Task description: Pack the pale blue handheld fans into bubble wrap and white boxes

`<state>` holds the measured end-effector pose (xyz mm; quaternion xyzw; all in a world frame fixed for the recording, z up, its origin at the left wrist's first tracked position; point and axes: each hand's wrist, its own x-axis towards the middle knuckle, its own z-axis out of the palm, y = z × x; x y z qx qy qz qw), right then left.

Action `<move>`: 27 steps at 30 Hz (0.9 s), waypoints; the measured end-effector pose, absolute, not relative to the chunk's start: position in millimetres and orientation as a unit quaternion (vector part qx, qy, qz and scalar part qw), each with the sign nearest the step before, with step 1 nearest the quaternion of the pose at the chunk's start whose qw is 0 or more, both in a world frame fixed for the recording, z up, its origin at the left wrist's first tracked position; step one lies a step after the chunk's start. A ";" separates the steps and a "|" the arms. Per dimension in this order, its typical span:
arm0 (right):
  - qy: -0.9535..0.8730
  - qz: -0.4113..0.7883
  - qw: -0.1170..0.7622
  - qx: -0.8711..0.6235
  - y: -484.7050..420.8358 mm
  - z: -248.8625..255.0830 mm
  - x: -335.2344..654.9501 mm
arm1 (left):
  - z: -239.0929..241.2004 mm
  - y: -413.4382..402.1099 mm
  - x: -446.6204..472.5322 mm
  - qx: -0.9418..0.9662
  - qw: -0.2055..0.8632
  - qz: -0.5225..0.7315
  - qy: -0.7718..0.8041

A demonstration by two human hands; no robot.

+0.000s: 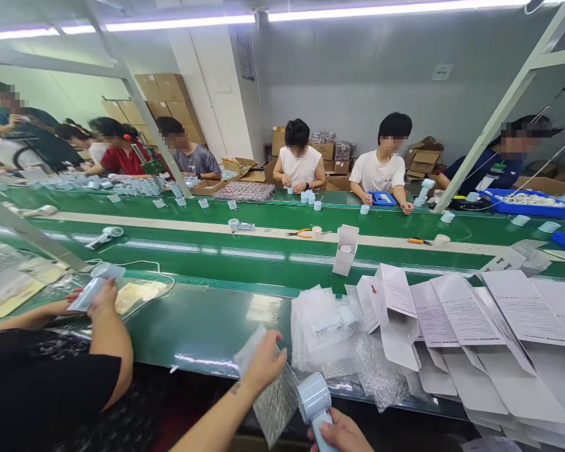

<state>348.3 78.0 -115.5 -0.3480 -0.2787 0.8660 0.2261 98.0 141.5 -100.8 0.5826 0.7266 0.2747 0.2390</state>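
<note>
Across the green conveyor table [207, 326]: blue tray [530, 204] holding small pale parts; upright open white carton [346, 250], contents hard to make out. Near edge: left hand [263, 363] pinching a bubble-wrap bag [275, 402]; right hand [341, 434], partly cut off by the frame, clasping the handle of a pale-blue handheld device [313, 397], its head just beside the bag's mouth.

head cam | faces forward-down across green conveyor table [207, 326] | hands near bottom edge | far workers probably well apart
</note>
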 end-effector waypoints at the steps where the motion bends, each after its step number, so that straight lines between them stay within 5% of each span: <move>1: -0.259 0.867 0.234 -0.357 77.1 -112.0 343.9 | -110.8 128.4 106.6 0.589 0.240 0.268 0.724; 15: -0.240 0.845 0.248 -0.408 67.3 -110.0 309.5 | -125.6 107.4 58.6 0.761 0.367 0.145 0.515; 22: -0.255 0.889 0.234 -0.300 91.1 -64.8 303.5 | -61.2 138.2 36.6 0.708 0.371 0.230 0.555; 27: -0.227 0.872 0.302 -0.311 104.9 -38.8 279.9 | -11.1 121.9 56.2 0.659 0.286 0.304 0.626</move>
